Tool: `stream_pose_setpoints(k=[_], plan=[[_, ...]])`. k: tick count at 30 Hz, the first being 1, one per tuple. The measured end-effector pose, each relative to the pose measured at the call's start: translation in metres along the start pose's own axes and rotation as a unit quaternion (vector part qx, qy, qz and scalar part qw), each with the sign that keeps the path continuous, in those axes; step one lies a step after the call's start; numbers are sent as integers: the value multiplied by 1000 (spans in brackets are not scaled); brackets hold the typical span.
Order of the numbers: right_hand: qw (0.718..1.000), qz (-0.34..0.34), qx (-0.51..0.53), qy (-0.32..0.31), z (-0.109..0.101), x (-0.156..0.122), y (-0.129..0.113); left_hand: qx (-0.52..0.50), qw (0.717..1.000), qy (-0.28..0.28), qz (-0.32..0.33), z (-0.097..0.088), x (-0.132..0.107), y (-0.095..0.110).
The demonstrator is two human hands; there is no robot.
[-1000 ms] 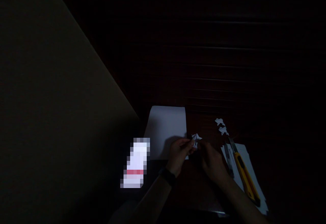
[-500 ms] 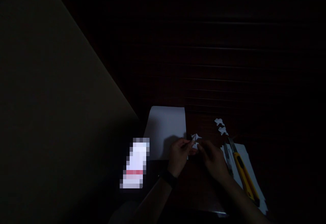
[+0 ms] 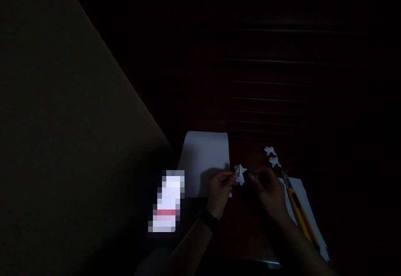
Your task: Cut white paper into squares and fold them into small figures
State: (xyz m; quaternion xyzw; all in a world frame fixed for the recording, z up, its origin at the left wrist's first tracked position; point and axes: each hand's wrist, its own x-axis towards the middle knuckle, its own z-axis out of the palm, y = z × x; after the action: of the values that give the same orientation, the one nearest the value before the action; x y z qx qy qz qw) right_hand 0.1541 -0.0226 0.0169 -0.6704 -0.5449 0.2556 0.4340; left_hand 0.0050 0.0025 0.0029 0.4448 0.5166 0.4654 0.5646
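My left hand (image 3: 219,192), with a dark band at the wrist, pinches a small folded white paper star (image 3: 240,174) by its left side. The star's points stand out to the right of my fingertips, creased down the middle. Just to the right is my right hand (image 3: 271,192), apart from the star, its thumb and forefinger slightly parted and nothing visible between them. The dim light hides its other fingers.
White paper (image 3: 208,152) lies beyond my left hand, with a lit, blurred phone screen (image 3: 167,200) beside it. Two folded white paper stars (image 3: 272,157) lie at the back right. A yellow utility knife (image 3: 299,213) with its blade out rests on more paper sheets (image 3: 301,188).
My right hand has let go of the paper star and drawn back to the right. The star now shows more fully in my left hand, which stays in nearly the same place.
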Motion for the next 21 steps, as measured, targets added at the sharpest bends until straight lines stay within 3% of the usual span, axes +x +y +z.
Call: stream_pose_setpoints(k=[2,6,8,12,15,18,21], plan=[[999,4,29,-12,-2,5,2,-6,1000,-5,-7,-1,1,1],[975,17,148,-162,-2,10,8,-8,1000,-15,-15,2,-1,2],[964,41,170,-198,0,11,11,-18,999,-23,-22,4,-3,2],[956,81,195,-203,-1,12,14,-17,998,-56,-35,5,-5,2],[957,110,205,-173,-4,13,13,-8,996,-87,-36,2,-3,3],[955,139,220,-143,-5,14,12,7,996,-88,-12,-2,0,6],[952,141,222,-155,-6,14,12,32,994,-106,15,-3,1,6]])
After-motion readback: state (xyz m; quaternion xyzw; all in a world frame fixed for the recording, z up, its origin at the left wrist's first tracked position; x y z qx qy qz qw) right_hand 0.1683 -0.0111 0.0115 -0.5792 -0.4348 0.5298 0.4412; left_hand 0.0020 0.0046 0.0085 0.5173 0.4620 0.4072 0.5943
